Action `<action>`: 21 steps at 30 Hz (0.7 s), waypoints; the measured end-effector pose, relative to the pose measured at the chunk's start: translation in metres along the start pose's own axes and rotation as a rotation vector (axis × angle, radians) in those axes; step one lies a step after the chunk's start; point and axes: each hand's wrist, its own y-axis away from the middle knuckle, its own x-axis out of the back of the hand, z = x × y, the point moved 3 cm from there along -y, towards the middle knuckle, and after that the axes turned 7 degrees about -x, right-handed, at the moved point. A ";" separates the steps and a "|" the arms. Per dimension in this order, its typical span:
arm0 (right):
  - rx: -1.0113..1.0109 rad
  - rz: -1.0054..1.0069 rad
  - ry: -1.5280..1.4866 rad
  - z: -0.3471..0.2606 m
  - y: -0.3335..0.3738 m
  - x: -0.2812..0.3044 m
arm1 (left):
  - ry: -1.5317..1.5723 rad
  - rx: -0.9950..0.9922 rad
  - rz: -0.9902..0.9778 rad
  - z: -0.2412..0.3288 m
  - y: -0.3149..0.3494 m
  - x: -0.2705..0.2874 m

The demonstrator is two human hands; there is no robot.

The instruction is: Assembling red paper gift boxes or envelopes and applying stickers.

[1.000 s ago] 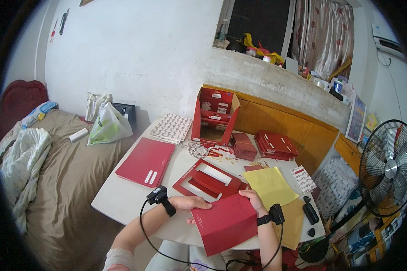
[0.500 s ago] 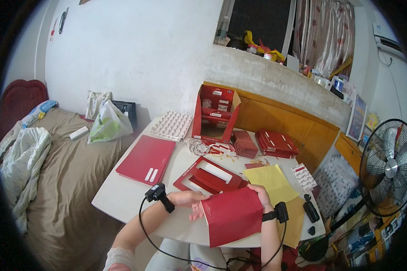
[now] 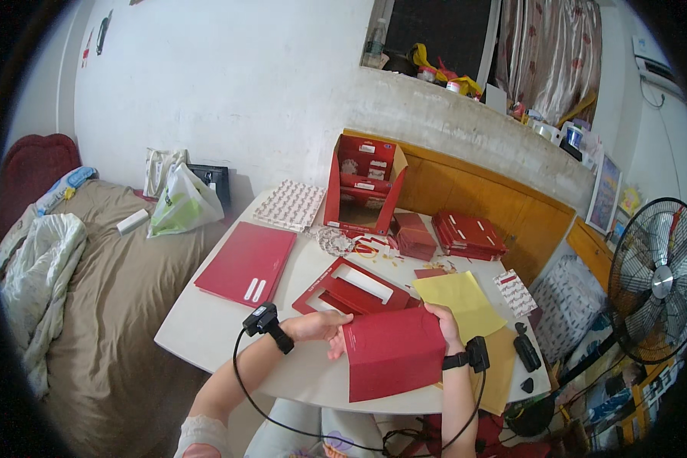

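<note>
A red card folder (image 3: 395, 355) hangs over the table's near edge, held up between both hands; a crease runs across its middle. My left hand (image 3: 318, 326) closes on its upper left edge, thumb on top and some fingers showing below. At the upper right corner my right hand (image 3: 445, 326) grips it, with most fingertips hidden behind the card. Just beyond lies a red die-cut card frame (image 3: 313, 298) with window openings, partly covered by the folder. To the left is a stack of larger red card sheets (image 3: 246, 261) with white slots.
A red display box (image 3: 359, 221) stands at the back, beside red card stacks (image 3: 466, 235) and small scraps. Yellow sheets (image 3: 462, 299) and a black object (image 3: 525, 353) lie right. A fan (image 3: 659, 278) stands far right, a bed (image 3: 122, 305) left. Cables hang from both wrists.
The folder has been raised a little, and its lower edge sits higher and flatter. Both hands keep hold of it; my right hand has shifted slightly up at the corner.
</note>
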 end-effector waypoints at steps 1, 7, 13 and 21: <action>-0.005 -0.006 -0.004 0.000 -0.001 -0.007 | 0.054 0.005 0.008 -0.002 0.002 0.003; -0.002 0.057 0.001 -0.014 0.016 -0.035 | 0.316 -0.035 0.230 0.005 0.000 -0.002; -0.121 -0.188 0.434 -0.009 0.015 -0.057 | -0.222 -0.173 0.050 0.005 -0.006 -0.007; -0.130 -0.182 -0.464 0.003 0.016 -0.036 | 0.149 -0.074 0.028 -0.002 -0.011 -0.019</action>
